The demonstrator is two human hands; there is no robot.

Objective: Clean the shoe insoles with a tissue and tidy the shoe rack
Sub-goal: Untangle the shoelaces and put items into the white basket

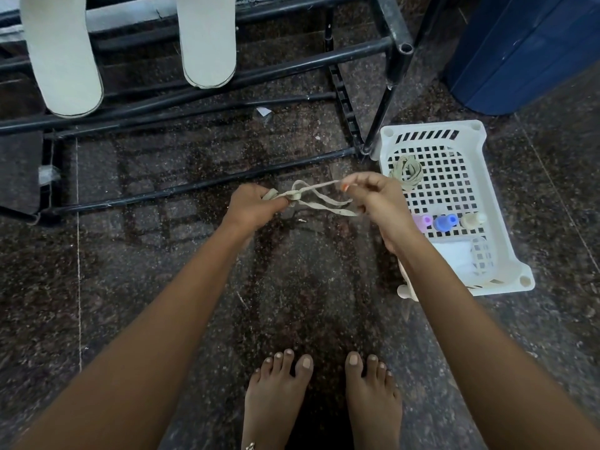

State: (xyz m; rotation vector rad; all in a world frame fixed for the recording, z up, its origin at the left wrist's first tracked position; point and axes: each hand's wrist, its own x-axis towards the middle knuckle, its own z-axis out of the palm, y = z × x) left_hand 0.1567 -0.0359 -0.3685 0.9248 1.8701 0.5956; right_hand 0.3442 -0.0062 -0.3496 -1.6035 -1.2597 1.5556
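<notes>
Holding a pale shoelace (pixel 294 194) betw both hands, L hand (pixel 255 203) gripping its bunched end, R hand (pixel 376 198) pinching the other, R forearm hiding part of white basket (pixel 431 126) beside it, insoles (pixel 61 60) on black rack (pixel 324 58) beyond L hand.

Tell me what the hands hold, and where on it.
One pale shoelace: the left hand grips its bunched end, the right hand pinches the other end at the fingertips; loops hang between.

A: Layout pls?
B: I see rack (pixel 324 58) ahead, insole (pixel 61 53) on its bars, 2nd insole (pixel 207 40) to its R. Basket (pixel 431 127) on floor (pixel 292 287) R of rack; bottles (pixel 446 222) + coiled lace (pixel 407 172) inside. Bin (pixel 526 50) behind basket.
</notes>
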